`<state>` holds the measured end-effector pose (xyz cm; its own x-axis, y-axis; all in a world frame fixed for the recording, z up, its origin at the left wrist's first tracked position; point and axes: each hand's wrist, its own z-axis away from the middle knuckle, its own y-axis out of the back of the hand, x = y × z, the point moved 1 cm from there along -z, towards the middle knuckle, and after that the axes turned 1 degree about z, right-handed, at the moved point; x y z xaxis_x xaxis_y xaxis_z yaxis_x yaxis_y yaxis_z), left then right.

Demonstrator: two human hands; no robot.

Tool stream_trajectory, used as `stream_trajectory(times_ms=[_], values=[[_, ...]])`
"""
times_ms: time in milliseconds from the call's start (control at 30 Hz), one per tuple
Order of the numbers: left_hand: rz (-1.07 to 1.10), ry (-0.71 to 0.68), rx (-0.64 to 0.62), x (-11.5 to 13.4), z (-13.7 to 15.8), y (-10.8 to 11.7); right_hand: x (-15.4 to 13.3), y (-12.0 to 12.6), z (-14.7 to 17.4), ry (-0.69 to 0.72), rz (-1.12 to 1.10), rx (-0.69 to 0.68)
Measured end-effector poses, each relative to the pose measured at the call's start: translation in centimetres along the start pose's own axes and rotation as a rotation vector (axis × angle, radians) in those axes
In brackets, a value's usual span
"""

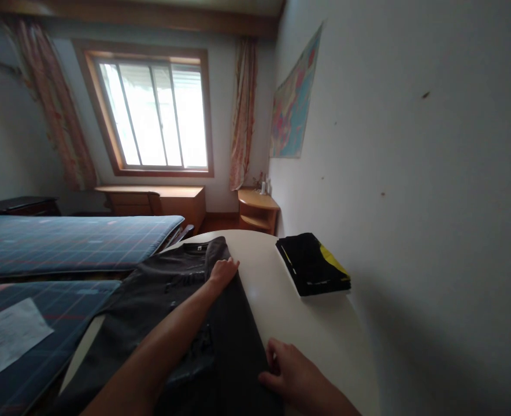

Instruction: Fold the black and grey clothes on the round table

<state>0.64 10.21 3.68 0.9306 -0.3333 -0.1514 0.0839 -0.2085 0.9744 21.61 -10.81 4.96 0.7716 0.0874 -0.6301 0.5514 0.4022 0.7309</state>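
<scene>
A dark grey T-shirt (151,312) with shiny dark lettering lies on a pale round-ended table (255,254). Its right side is folded over towards the middle in a long strip. My left hand (223,273) reaches across the shirt, its fingers closed on the folded strip near the collar. Lower down, my right hand (292,370) has curled fingers and its thumb against the shirt's right edge. Right of the shirt, a stack of folded black clothing (310,263) with a yellow patch sits near the table's edge.
Blue plaid mattresses (77,242) are on the left, the nearer one bearing a white sheet of paper (13,335). A white wall (411,248) stands close on the right. Beyond the table are a wooden desk (177,199), a corner shelf (258,199) and a window (160,115).
</scene>
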Motion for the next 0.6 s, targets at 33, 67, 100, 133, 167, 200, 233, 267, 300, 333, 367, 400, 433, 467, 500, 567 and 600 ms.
stream_trajectory(times_ms=[33, 67, 100, 133, 167, 200, 233, 267, 300, 333, 367, 400, 433, 467, 500, 567, 600], values=[[0.011, 0.006, 0.006, 0.6, -0.5, 0.0, 0.4, 0.4, 0.1, -0.008, -0.007, 0.003], [0.024, 0.010, 0.011, 1.4, -1.0, -0.1, 0.8, 0.9, 0.2, -0.010, -0.014, 0.007], [0.039, 0.012, 0.016, 2.1, -1.5, -0.1, 1.2, 1.3, 0.4, -0.010, -0.023, 0.011], [0.055, 0.012, 0.021, 2.9, -2.1, 0.0, 1.6, 1.6, 0.5, -0.010, -0.032, 0.012], [0.073, 0.010, 0.026, 3.8, -2.6, 0.0, 2.2, 2.0, 0.6, -0.008, -0.040, 0.012], [0.092, 0.008, 0.030, 4.6, -3.1, 0.1, 2.8, 2.3, 0.8, -0.007, -0.045, 0.010], [0.114, 0.002, 0.034, 5.5, -3.7, 0.1, 3.3, 2.7, 0.9, -0.008, -0.046, 0.009], [0.137, -0.005, 0.037, 6.4, -4.1, 0.2, 3.9, 3.1, 1.1, -0.017, -0.041, 0.006], [0.162, -0.013, 0.040, 7.3, -4.5, 0.2, 4.4, 3.5, 1.4, -0.033, -0.031, 0.004], [0.188, -0.023, 0.041, 8.1, -4.8, 0.1, 4.8, 3.9, 1.6, -0.048, -0.025, -0.002], [0.214, -0.037, 0.039, 8.9, -5.0, 0.0, 5.1, 4.3, 1.9, -0.065, -0.032, -0.022], [0.241, -0.056, 0.036, 9.6, -5.1, -0.1, 5.2, 4.6, 2.2, -0.083, -0.050, -0.056], [0.267, -0.075, 0.031, 10.2, -5.1, -0.3, 5.2, 4.8, 2.4, -0.097, -0.072, -0.094], [0.292, -0.096, 0.025, 10.7, -5.1, -0.5, 5.1, 5.0, 2.5, -0.101, -0.084, -0.119], [0.316, -0.120, 0.020, 11.0, -4.9, -0.7, 4.9, 5.0, 2.5, -0.099, -0.073, -0.120], [0.358, -0.170, 0.011, 11.1, -4.5, -1.1, 4.4, 4.9, 2.2, -0.092, 0.024, -0.050], [0.374, -0.199, 0.005, 10.9, -4.2, -1.2, 4.2, 4.7, 2.0, -0.083, 0.083, 0.007]])
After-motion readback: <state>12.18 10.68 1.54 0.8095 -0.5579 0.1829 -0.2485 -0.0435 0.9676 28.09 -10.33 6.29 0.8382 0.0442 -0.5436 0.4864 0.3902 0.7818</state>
